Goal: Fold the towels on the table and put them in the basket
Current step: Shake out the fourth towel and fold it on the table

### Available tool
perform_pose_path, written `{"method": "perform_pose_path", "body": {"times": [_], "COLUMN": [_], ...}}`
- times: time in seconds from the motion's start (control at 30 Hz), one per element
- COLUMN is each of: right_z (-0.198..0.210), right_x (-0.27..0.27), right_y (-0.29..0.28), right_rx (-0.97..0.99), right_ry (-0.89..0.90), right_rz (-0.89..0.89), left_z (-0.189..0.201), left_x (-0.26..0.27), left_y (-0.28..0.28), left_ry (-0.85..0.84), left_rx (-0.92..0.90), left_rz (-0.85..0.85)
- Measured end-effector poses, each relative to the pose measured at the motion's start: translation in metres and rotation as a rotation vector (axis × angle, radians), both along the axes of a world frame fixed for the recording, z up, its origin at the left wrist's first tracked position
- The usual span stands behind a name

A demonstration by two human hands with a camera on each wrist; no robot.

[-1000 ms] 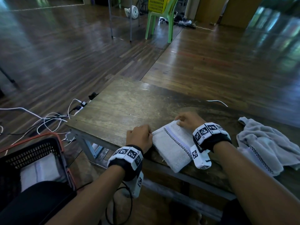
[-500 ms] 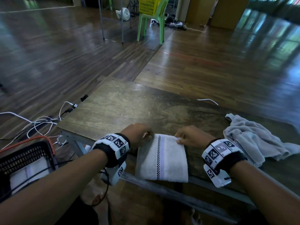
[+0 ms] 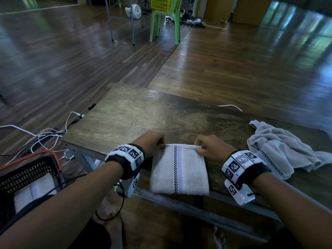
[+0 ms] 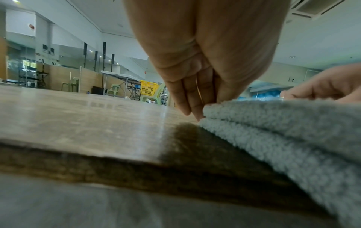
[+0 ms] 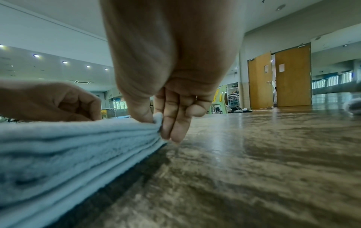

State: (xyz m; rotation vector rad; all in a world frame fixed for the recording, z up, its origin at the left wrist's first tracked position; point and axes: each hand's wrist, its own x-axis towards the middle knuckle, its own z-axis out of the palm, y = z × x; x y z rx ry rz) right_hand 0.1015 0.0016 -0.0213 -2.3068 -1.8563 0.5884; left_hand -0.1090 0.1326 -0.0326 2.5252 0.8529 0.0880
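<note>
A folded white towel (image 3: pixel 179 169) with a checked stripe lies at the near edge of the wooden table (image 3: pixel 136 112), its front hanging slightly over the rim. My left hand (image 3: pixel 152 142) pinches its far left corner (image 4: pixel 207 111). At the far right corner my right hand (image 3: pixel 206 147) pinches the stacked layers (image 5: pixel 156 121) between thumb and fingers. A second towel (image 3: pixel 280 150), crumpled, lies on the table to the right. The black basket (image 3: pixel 30 175) with an orange rim sits low at the left, holding a folded white towel (image 3: pixel 34 191).
White cables (image 3: pixel 45 135) trail over the floor left of the table. A green plastic chair (image 3: pixel 165 20) carrying a yellow basket stands far back, with a small fan (image 3: pixel 135 10) beside it. A metal rail (image 3: pixel 197 205) runs under the table's near edge.
The towel has been turned from a slant to lie square with the table edge. Both hands have shifted to its two far corners; the view has swung slightly right.
</note>
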Motion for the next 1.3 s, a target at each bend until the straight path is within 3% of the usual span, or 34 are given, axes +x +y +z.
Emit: {"method": "perform_pose_path", "body": {"times": [0.17,0.4,0.67,0.83,0.93,1.07,1.17,1.3], "right_z": [0.000,0.000,-0.007,-0.007,-0.003,0.001,-0.004,-0.015], "right_x": [-0.001,0.009,0.010,0.003,-0.007,-0.030,-0.041,-0.054], "right_y": [0.003,0.001,0.000,0.001,0.000,-0.008,-0.017,-0.027], "right_rx": [0.029,0.159,0.250,0.205,0.240,0.115,0.023,-0.102], "right_ry": [0.011,0.032,0.116,-0.039,-0.278,-0.396,-0.352,-0.163], "right_rz": [-0.036,0.106,0.007,0.032,0.135,0.141,0.064,-0.067], "left_z": [0.001,0.001,-0.006,-0.010,-0.006,-0.007,-0.015,-0.026], "left_x": [0.001,0.000,0.000,0.000,-0.001,0.000,0.000,-0.006], "left_y": [-0.002,-0.003,0.001,-0.002,-0.013,-0.039,-0.063,-0.081], "left_ry": [0.010,-0.017,-0.082,-0.064,-0.040,0.026,0.118,0.161], "left_rx": [0.022,0.028,-0.034,-0.018,0.198,0.387,0.323,0.165], "left_rz": [-0.027,-0.026,0.069,0.100,0.081,0.034,0.027,0.092]}}
